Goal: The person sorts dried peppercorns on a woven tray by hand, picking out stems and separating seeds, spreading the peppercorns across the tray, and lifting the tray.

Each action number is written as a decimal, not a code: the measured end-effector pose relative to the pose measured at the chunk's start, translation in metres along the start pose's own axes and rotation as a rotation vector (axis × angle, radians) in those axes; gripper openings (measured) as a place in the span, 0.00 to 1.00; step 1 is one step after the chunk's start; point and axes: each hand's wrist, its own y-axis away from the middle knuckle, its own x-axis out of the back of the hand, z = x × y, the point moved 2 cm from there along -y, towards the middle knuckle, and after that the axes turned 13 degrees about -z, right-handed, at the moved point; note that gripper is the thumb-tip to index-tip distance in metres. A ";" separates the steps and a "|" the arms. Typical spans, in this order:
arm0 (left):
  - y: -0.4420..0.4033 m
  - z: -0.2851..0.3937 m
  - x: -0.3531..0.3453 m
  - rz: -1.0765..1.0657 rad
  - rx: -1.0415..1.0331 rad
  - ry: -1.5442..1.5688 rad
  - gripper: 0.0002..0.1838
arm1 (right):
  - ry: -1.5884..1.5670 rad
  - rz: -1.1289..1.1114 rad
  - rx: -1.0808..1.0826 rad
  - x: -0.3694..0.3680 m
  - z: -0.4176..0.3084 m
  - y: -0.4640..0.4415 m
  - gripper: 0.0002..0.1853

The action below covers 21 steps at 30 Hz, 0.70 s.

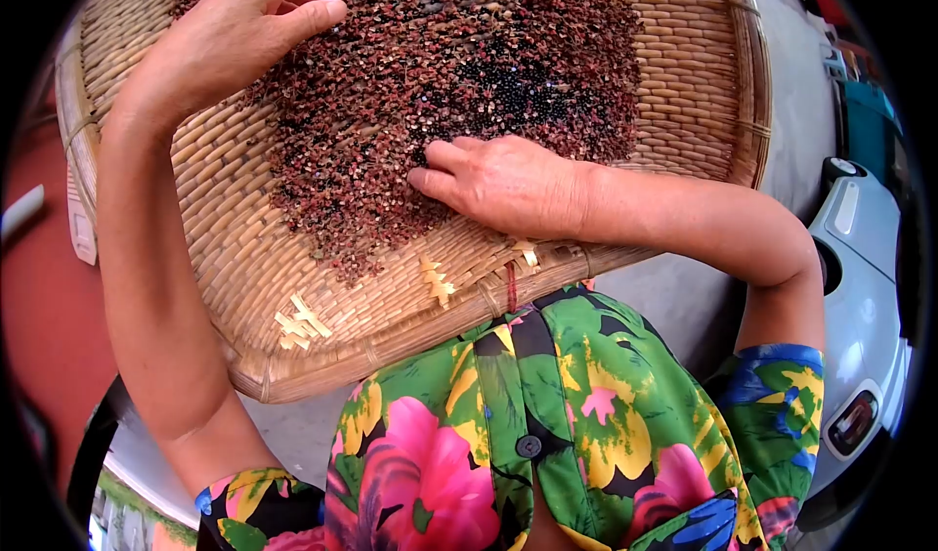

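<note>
A layer of dried reddish husks mixed with shiny black seeds, resembling Sichuan peppercorns (391, 131), covers much of a large woven bamboo tray (684, 72). Over the upper left of the layer is my left hand (259, 14), its fingers loosely bent and a gap showing between thumb and forefinger; I see nothing in it. My right hand (503, 185) rests low on the layer, fingers curled down against the husks. What those fingers pinch, if anything, is hidden. Just above it, black seeds (518, 87) lie in a denser patch.
The tray's near rim (391, 351) lies against a flowered shirt (547, 404). Frayed bamboo strips stick up from the weave (301, 321) near that rim. At the right stands a pale blue toy-like car (860, 229); a red surface (49, 307) lies at the left.
</note>
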 end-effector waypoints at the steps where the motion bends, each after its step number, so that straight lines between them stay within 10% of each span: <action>1: 0.000 -0.001 0.000 0.006 -0.001 0.013 0.19 | -0.007 -0.005 0.078 0.001 -0.004 0.001 0.12; 12: 0.001 -0.002 0.001 -0.002 -0.029 -0.036 0.21 | 0.149 0.030 -0.290 0.013 0.073 0.062 0.08; 21: 0.001 -0.008 -0.003 0.037 0.015 -0.065 0.20 | -0.177 0.234 -0.083 0.007 0.050 0.038 0.14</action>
